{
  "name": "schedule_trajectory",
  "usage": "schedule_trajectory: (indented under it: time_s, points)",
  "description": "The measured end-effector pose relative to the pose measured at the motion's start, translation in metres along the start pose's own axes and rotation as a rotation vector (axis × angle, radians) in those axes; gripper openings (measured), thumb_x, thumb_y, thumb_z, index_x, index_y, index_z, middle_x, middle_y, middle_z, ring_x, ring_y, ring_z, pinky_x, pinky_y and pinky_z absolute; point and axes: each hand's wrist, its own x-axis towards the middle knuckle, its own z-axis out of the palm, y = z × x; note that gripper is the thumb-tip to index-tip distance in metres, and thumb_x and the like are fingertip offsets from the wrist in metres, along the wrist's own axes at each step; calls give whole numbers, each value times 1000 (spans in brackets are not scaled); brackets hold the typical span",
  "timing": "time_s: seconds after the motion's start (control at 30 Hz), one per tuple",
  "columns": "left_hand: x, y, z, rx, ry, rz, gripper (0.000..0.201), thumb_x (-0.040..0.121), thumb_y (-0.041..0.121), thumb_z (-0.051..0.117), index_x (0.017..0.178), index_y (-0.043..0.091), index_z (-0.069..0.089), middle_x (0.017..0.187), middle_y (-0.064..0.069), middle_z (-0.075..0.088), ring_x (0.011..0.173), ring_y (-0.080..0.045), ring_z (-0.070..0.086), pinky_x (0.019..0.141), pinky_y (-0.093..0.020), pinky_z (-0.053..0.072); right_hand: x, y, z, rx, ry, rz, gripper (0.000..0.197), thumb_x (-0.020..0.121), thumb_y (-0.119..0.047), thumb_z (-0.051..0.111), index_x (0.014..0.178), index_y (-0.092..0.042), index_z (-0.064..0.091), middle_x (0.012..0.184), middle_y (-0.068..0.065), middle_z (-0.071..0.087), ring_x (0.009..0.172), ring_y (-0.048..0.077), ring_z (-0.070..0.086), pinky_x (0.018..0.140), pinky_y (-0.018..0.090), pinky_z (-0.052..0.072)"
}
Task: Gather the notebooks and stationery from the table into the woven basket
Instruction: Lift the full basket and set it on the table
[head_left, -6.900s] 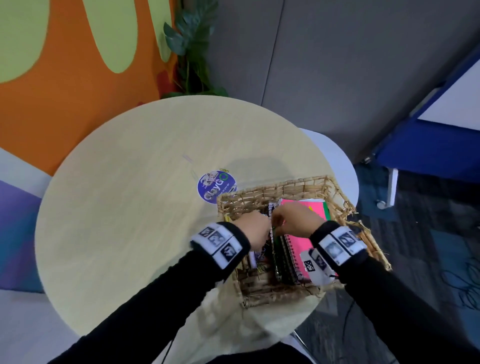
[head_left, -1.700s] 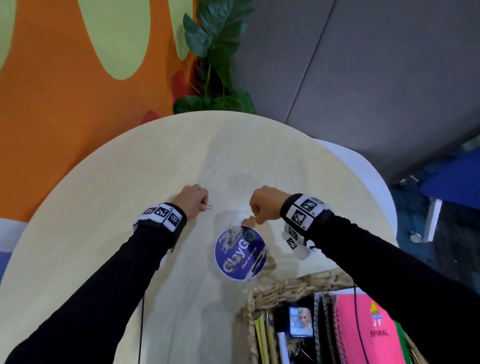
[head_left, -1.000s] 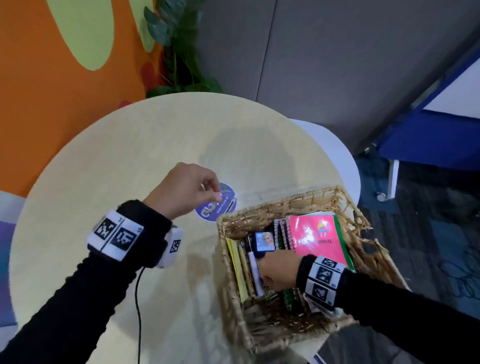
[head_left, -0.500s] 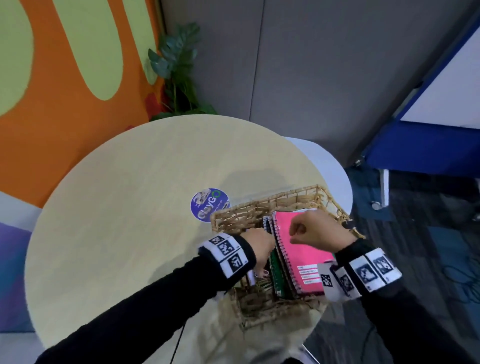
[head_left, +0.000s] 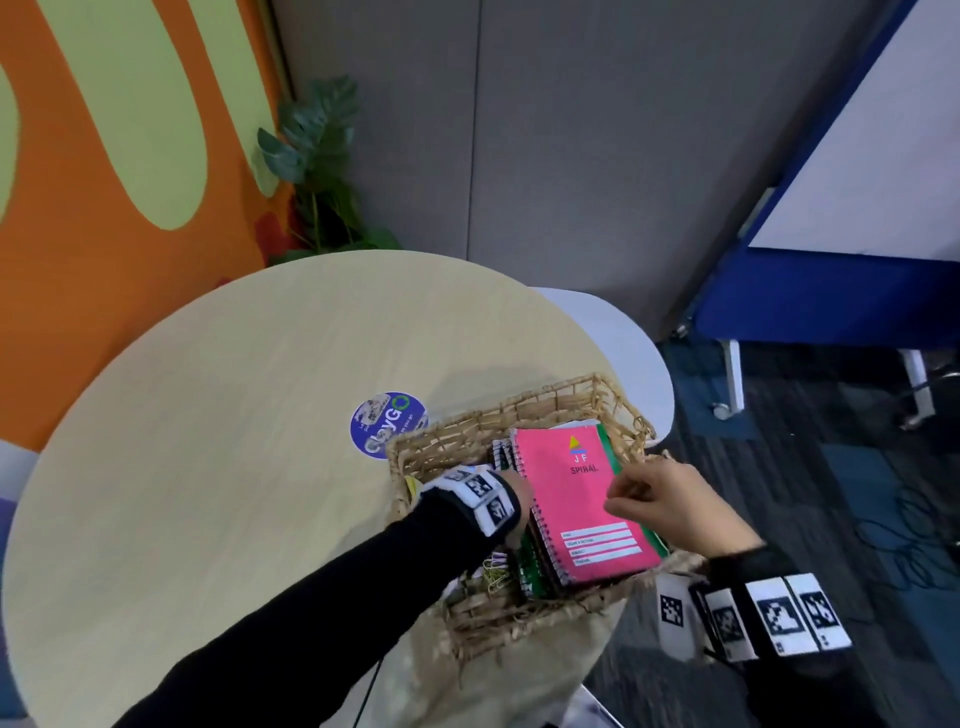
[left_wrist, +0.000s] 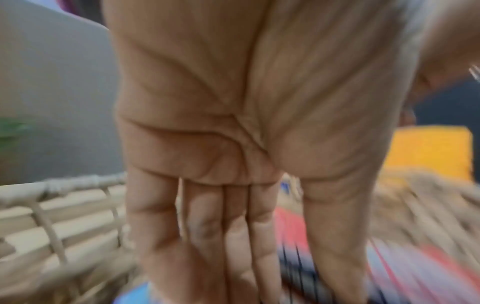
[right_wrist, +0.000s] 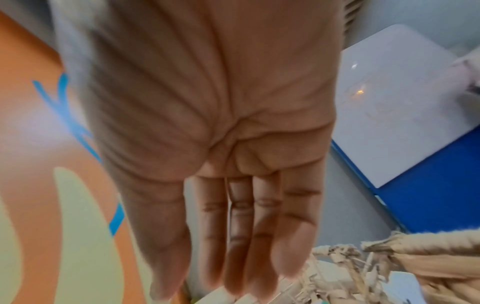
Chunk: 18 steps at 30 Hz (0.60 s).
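Observation:
The woven basket (head_left: 519, 415) stands at the near right edge of the round table (head_left: 234, 467). A pink spiral notebook (head_left: 571, 499) lies on top in it, over a green notebook (head_left: 527, 571) and a black-and-white one. Loose paper clips (head_left: 493, 574) lie at the basket's near left. My left hand (head_left: 519, 493) reaches down into the left part of the basket; the left wrist view shows its fingers (left_wrist: 233, 257) straight and empty. My right hand (head_left: 623, 499) hovers over the pink notebook's right edge, its fingers (right_wrist: 233, 267) straight and holding nothing.
A round blue sticker (head_left: 387, 423) is stuck to the tabletop just left of the basket. A smaller white table (head_left: 623, 343) stands behind. A potted plant (head_left: 317, 171) is at the far wall, and a blue-framed board (head_left: 831, 291) on castors stands to the right.
Both hands came from the tabletop to the basket. Since half a second ago the right hand slid from the notebook's top toward its right edge, and its fingers straightened.

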Motion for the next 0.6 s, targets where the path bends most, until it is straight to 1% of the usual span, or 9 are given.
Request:
schedule_trajectory:
  time_s: [0.07,0.1,0.17,0.23,0.33,0.43,0.47,0.53,0.6]
  points:
    - [-20,-12,-14,-165,189,-3,32,87,29,59,63,11,51,57,-3,46,62,-26,54,53,-27,41,-1,12,-2,83,117,75,8,80,-27,72,85,-21,72,82,-6,71,78,8,66,67,19,48]
    - [-29,-23,-18,-267,333,32,27,87,30,57,67,12,54,63,-4,53,71,-27,61,60,-30,45,-1,18,-3,141,210,133,10,80,-26,72,88,-21,71,85,-4,70,81,11,65,67,22,46]
    - [-53,-46,-19,-461,585,-14,19,87,32,56,95,16,62,93,-4,65,97,-24,64,84,-36,52,-1,30,-2,158,378,253,17,80,-24,71,95,-17,69,96,3,66,87,19,61,72,27,43]
    - [-65,-75,-1,-597,761,-134,42,85,33,57,123,17,52,121,-5,59,115,-23,55,98,-41,46,-3,45,3,96,422,360,32,80,-23,70,109,-11,65,109,15,60,100,29,58,83,32,44]
    - [-84,-98,39,-617,772,-397,77,81,44,61,142,12,27,137,-13,41,127,-31,41,105,-44,39,-7,69,17,148,325,533,54,81,-28,69,127,-7,51,125,23,51,112,37,53,97,42,44]
    - [-95,-94,79,-757,511,-410,93,82,47,61,147,5,9,149,-19,32,133,-31,40,108,-37,35,-16,84,31,266,245,609,50,83,-28,68,124,-5,51,115,20,61,94,27,56,83,34,45]
    - [-98,-87,87,-812,424,-367,90,84,47,59,148,8,9,147,-17,39,126,-28,50,105,-34,38,-18,86,35,305,242,622,44,84,-27,67,120,-6,52,108,17,64,89,25,56,77,32,44]
    - [-100,-74,99,-958,337,-234,65,88,45,55,140,16,30,118,-7,63,87,-11,69,90,-33,50,-22,90,39,427,256,655,33,86,-23,65,114,-11,54,94,9,65,79,27,61,65,33,51]
    - [-98,-66,105,-1039,350,-147,19,90,36,56,99,19,53,79,4,62,54,3,62,74,-30,57,-22,92,42,493,277,677,21,88,-20,61,107,-13,55,86,10,66,66,28,66,57,39,59]
